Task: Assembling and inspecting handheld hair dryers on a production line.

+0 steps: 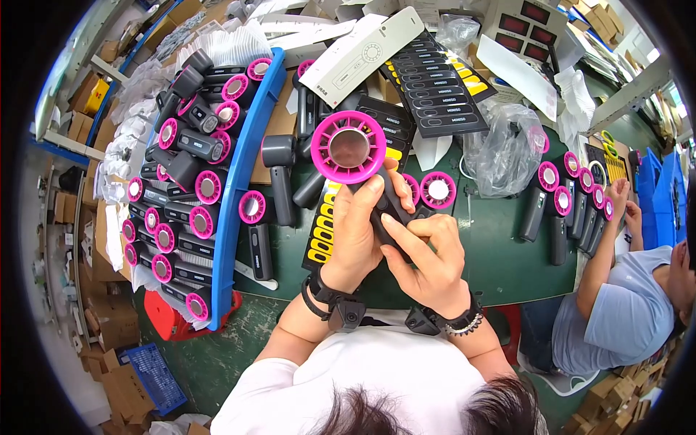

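Note:
A handheld fan (pixel 349 148) with a bright pink ringed head and dark grey handle is in front of me. My left hand (pixel 353 230) is closed round the upper handle, just below the head. Against the lower handle, my right hand (pixel 433 262) presses its bent thumb and fingers; its palm hides part of it. Beneath my hands lies a black sheet of yellow labels (pixel 322 230), partly covered. Just left stands another pink-headed fan (pixel 259 250), and a further fan head (pixel 438 190) shows beyond my right hand.
A blue tray (pixel 230 239) packed with fans lies at left. Black label sheets (pixel 442 98), a long white box (pixel 366 54) and a clear plastic bag (pixel 505 148) lie at the back. Several fans (pixel 558 225) rest at right, near a seated co-worker (pixel 616 304).

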### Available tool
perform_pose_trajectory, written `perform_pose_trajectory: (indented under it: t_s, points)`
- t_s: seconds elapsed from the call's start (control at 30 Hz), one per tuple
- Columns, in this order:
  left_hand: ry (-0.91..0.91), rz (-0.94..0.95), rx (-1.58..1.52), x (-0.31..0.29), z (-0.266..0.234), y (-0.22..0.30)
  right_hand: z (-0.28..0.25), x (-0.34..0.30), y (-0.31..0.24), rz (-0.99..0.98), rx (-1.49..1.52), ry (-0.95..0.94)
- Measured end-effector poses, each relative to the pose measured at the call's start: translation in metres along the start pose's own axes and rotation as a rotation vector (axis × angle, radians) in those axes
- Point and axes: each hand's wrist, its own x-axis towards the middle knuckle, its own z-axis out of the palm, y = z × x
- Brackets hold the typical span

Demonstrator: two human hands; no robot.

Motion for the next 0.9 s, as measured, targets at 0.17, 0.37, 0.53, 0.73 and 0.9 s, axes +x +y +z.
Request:
perform_pose_trajectory:
  t_s: [0.17, 0.37, 0.53, 0.73, 0.9]
  points:
    - [0.005, 0.003, -0.009, 0.001, -0.004, 0.0, -0.01, -0.001, -0.002, 0.01, 0.095, -0.053]
    - [0.038, -0.038, 0.057, 0.0, 0.0, 0.005, -0.012, -0.001, -0.001, 0.004, 0.124, -0.033]
    - [-0.064, 0.002, 0.029, -0.001, -0.004, 0.006, -0.012, -0.003, -0.002, 0.013, 0.132, -0.016]
    - [-0.143, 0.014, 0.097, -0.005, -0.009, 0.004, -0.015, -0.001, -0.004, 0.001, 0.144, -0.008]
    - [-0.139, 0.021, 0.107, -0.006, -0.008, 0.008, -0.015, 0.0, -0.006, 0.003, 0.174, -0.021]
